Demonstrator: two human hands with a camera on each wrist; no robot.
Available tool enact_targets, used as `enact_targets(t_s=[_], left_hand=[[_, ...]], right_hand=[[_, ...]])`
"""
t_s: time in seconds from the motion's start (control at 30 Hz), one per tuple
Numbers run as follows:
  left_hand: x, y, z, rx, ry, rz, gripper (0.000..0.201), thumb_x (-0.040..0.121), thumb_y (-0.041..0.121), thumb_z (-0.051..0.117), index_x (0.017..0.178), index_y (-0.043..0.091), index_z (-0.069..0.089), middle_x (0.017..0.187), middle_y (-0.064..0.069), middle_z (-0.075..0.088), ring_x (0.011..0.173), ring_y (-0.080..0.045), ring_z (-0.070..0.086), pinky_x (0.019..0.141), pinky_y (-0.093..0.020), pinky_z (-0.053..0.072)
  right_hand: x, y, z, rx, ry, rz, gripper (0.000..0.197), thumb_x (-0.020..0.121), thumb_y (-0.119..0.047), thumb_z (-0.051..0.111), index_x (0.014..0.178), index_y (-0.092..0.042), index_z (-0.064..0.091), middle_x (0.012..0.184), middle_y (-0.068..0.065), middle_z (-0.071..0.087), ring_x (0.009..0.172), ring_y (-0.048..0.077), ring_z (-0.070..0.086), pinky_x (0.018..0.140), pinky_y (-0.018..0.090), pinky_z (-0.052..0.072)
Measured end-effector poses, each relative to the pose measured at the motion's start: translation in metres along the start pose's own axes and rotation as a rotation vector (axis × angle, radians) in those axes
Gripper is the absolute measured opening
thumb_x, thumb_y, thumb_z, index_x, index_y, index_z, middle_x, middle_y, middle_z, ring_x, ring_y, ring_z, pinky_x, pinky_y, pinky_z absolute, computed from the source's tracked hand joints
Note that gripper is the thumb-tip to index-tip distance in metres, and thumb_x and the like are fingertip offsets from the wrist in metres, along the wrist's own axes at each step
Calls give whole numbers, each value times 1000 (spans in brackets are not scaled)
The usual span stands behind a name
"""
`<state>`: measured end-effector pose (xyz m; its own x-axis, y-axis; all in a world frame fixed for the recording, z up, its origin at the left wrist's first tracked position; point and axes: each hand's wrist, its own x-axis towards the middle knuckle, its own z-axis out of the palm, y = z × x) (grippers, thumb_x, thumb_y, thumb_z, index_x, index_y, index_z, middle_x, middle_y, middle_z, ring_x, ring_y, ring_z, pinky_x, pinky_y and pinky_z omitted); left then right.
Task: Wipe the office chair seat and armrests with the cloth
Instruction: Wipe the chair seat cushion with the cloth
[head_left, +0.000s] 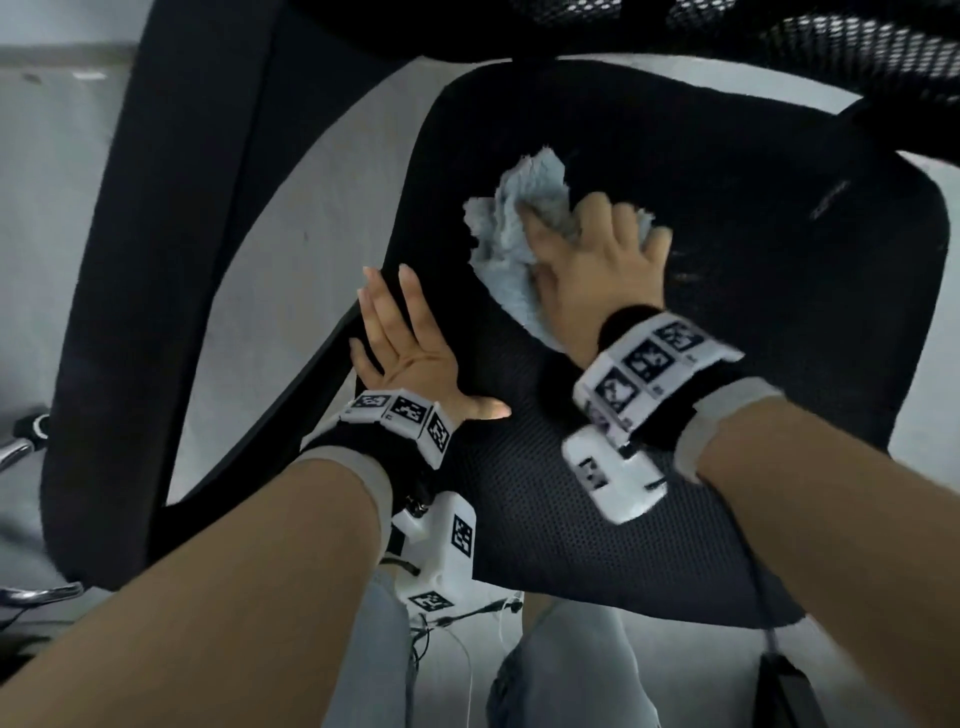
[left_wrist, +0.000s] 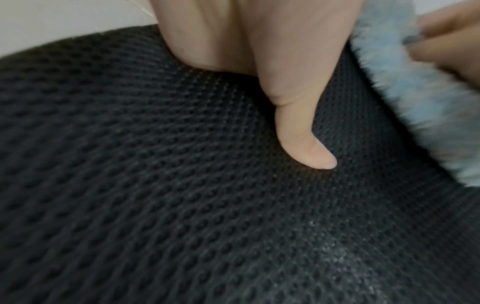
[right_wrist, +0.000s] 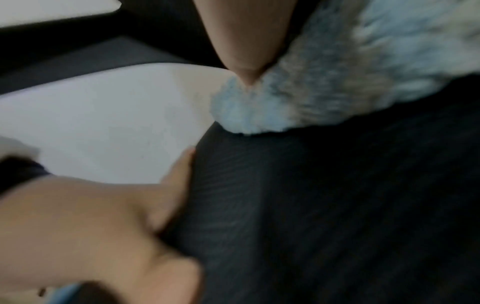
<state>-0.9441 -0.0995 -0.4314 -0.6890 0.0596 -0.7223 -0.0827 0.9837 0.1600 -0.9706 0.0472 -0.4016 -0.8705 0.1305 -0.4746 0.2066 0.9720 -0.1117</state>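
The black mesh chair seat (head_left: 727, 322) fills the middle of the head view. A fluffy light blue cloth (head_left: 511, 234) lies bunched on its left part. My right hand (head_left: 597, 260) presses flat on the cloth with fingers spread. My left hand (head_left: 410, 348) rests open on the seat's left edge, fingers straight and thumb out to the right. In the left wrist view the thumb (left_wrist: 306, 139) lies on the mesh seat (left_wrist: 182, 205), with the cloth (left_wrist: 420, 107) at the right. The blurred right wrist view has the cloth (right_wrist: 324, 88) on the seat (right_wrist: 337, 205).
A black armrest (head_left: 171, 260) curves down the left side, with pale floor (head_left: 311, 249) between it and the seat. The mesh backrest (head_left: 779, 36) crosses the top. My legs in jeans (head_left: 571, 670) stand below the seat front. Chrome parts (head_left: 31, 597) lie at far left.
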Motion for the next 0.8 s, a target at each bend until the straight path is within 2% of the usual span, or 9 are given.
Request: enact_targets(t_s=[0.1,0.17,0.23,0.3,0.43,0.57,0.63,0.7,0.8], left_hand=[[1,-2,-3,-7,-41,10,151,44,62,77,119,17,-45,145,-17,-39,138,-29,-31,113,-51,-7],[2,-2,-4,-12,-37,17,151,45,61,78,119,17,-45,145,-17,-39,138,-29,-31,112,-51,-7],[4,-1,1,-18,28,14,150,43,66,74,124,18,-44,149,-16,-33,140,-28,-26,113,-51,-5],[3,0,4,-4,138,-17,150,41,71,69,132,18,-39,152,-15,-25,143,-26,-18,114,-49,1],[-3,2,0,5,22,-42,154,41,63,76,129,17,-42,149,-17,-31,142,-28,-22,115,-48,0],[-1,0,-3,6,-26,-21,153,44,61,77,128,13,-41,146,-18,-37,139,-30,-28,113,-52,-4],[0,1,-3,10,-26,-18,153,45,59,79,129,13,-41,146,-18,-38,139,-29,-28,113,-51,-5],[0,2,-1,11,6,-32,154,45,58,80,133,11,-38,147,-17,-35,140,-28,-26,114,-50,-3],[-2,2,3,22,55,-61,155,42,60,80,129,13,-39,149,-17,-32,142,-28,-22,115,-49,1]], right_hand=[[24,29,-11,19,59,178,40,93,-30,40,133,-27,42,134,15,34,124,33,30,104,53,18],[42,32,-21,203,69,462,41,95,-29,38,135,-23,40,142,13,28,130,31,25,106,52,17],[45,15,-20,265,39,535,43,95,-27,37,137,-26,35,144,11,25,131,31,24,105,51,19],[28,-11,-12,159,-1,301,44,92,-26,38,136,-26,36,139,11,29,126,31,27,101,50,23],[4,-8,0,-65,-65,-220,54,90,-37,39,142,-36,23,133,11,31,123,33,29,102,53,21],[31,47,-14,143,67,409,48,91,-30,40,139,-27,33,138,15,30,127,34,27,104,53,19],[35,41,-13,248,98,555,47,93,-26,38,139,-31,32,139,14,29,128,33,26,103,52,21],[24,14,-7,173,31,426,45,93,-23,38,137,-29,34,140,13,29,127,33,27,102,51,23],[-9,-14,11,73,0,-34,54,90,-28,45,141,-31,27,136,12,31,122,32,30,99,52,24]])
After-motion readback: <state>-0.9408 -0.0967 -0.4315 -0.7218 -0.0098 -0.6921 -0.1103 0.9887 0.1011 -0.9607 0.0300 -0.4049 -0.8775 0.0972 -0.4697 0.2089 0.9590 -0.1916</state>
